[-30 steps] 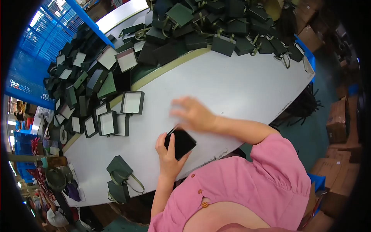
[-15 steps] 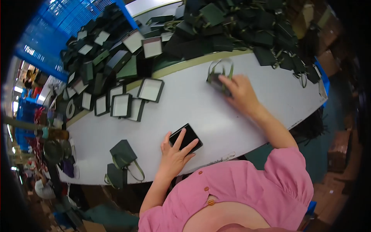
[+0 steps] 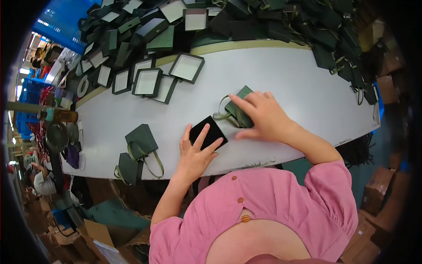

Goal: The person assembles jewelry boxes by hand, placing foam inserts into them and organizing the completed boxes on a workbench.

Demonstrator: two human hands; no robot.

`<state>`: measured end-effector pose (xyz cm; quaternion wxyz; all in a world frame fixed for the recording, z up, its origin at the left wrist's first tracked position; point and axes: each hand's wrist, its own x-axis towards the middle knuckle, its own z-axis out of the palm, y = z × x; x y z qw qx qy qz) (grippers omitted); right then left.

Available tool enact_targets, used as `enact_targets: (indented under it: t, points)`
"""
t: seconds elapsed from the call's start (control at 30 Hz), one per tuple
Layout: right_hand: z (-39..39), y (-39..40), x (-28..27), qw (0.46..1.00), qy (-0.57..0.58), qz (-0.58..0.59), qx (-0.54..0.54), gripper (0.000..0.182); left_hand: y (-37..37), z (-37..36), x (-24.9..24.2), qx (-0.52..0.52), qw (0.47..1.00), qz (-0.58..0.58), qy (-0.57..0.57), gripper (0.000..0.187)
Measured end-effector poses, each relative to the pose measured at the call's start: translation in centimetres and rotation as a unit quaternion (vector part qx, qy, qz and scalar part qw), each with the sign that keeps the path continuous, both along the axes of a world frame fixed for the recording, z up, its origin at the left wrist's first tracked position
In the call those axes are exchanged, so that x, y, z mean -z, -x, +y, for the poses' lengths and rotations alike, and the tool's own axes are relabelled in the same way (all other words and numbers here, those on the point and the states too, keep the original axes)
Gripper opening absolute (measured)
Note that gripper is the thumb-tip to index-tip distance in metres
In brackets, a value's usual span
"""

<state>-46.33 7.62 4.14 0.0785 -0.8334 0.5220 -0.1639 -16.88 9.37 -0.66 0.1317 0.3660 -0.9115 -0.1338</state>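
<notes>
My left hand (image 3: pixel 195 152) lies with spread fingers on a black square box piece (image 3: pixel 207 130) near the table's front edge. To its right, my right hand (image 3: pixel 260 115) is over a dark green box (image 3: pixel 241 104) with a green ribbon (image 3: pixel 223 116) looped out on its left side. The right thumb and fingers are apart, and the fingertips are at the box's upper part; whether they press on it cannot be made out. Two more green ribboned boxes (image 3: pixel 141 140) lie at the left, partly overlapping.
Several open box trays with white insides (image 3: pixel 187 67) stand on the white table (image 3: pixel 281 79) at the back left. Behind them is a heap of dark green boxes (image 3: pixel 158 37), with ribboned ones at the back right. A blue crate (image 3: pixel 61 22) is at the upper left.
My right hand has come nearer to my left hand with the ribboned box, and its fingers have spread. My left hand stays on the black piece. The camera view has shifted.
</notes>
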Motion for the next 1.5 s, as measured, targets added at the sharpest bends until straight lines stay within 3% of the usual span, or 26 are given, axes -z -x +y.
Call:
enact_targets:
  t: [0.03, 0.07, 0.17, 0.2, 0.33, 0.43, 0.63, 0.77, 0.8, 0.9, 0.97, 1.1, 1.23, 1.27, 1.37, 1.4, 1.5]
  points:
    - [-0.8, 0.1, -0.2, 1.0, 0.011, -0.026, 0.002, 0.08, -0.3, 0.0, -0.2, -0.01, 1.0, -0.004, -0.007, 0.046]
    - [-2.1, 0.1, 0.4, 0.997, 0.02, -0.067, 0.022, 0.057, -0.4, 0.0, -0.4, -0.019, 1.0, -0.008, -0.015, 0.045]
    - [-5.4, 0.7, 1.6, 0.992, 0.01, -0.104, -0.075, 0.044, -0.6, 0.3, -0.6, -0.041, 0.999, -0.004, -0.026, 0.044]
    - [-5.8, 0.3, 1.4, 0.985, -0.071, -0.117, -0.102, 0.048, -0.7, 0.3, -0.4, -0.048, 0.999, 0.006, -0.021, 0.044]
    - [-6.5, -2.7, 2.2, 0.982, -0.121, -0.023, -0.144, 0.06, -2.3, 0.4, 0.5, -0.117, 0.989, 0.09, -0.006, 0.045]
    - [-6.8, -5.1, 1.2, 0.979, -0.159, 0.024, -0.127, 0.044, -3.6, 0.3, 1.0, -0.175, 0.973, 0.149, 0.029, 0.043]
    - [-6.4, -6.3, 2.9, 0.991, -0.073, 0.04, -0.106, 0.027, -5.3, 0.9, 1.8, -0.245, 0.954, 0.175, 0.019, 0.044]
    - [-6.5, -6.6, 3.9, 0.987, -0.026, -0.154, -0.045, 0.014, -5.1, 1.0, 1.9, -0.261, 0.944, 0.199, 0.022, 0.045]
    - [-6.9, -6.4, 4.2, 0.981, 0.035, -0.178, -0.067, 0.011, -5.0, 1.1, 1.9, -0.268, 0.94, 0.209, 0.031, 0.046]
    - [-6.8, -5.5, 4.6, 0.937, -0.085, -0.333, 0.058, 0.011, -5.1, 1.0, 2.3, -0.282, 0.93, 0.236, 0.015, 0.046]
    - [-7.3, -4.5, 6.2, 0.93, -0.035, -0.363, 0.051, 0.019, -5.3, 1.0, 2.0, -0.29, 0.926, 0.242, 0.032, 0.045]
    - [-6.9, -3.2, 0.9, 0.975, -0.085, -0.183, -0.096, 0.056, -5.2, 1.1, 1.4, -0.296, 0.92, 0.253, 0.04, 0.043]
    - [-6.3, -5.3, 1.6, 0.989, -0.111, 0.016, -0.099, 0.05, -5.0, 0.9, 1.3, -0.291, 0.916, 0.273, 0.034, 0.043]
    - [-6.2, -6.1, 2.3, 0.992, -0.091, 0.014, -0.088, 0.036, -4.9, 0.9, 1.2, -0.288, 0.915, 0.279, 0.032, 0.043]
    - [-5.9, -7.5, 5.2, 0.999, -0.015, 0.027, -0.035, 0.022, -4.4, 1.0, 0.7, -0.285, 0.914, 0.286, 0.03, 0.043]
    - [-6.0, -7.8, 5.2, 0.998, 0.046, -0.005, -0.03, 0.015, -4.3, 1.0, 0.5, -0.284, 0.914, 0.286, 0.031, 0.043]
    - [-6.5, -7.5, 4.0, 0.977, -0.003, -0.211, 0.041, 0.013, -4.1, 0.8, 0.7, -0.277, 0.913, 0.296, 0.035, 0.043]
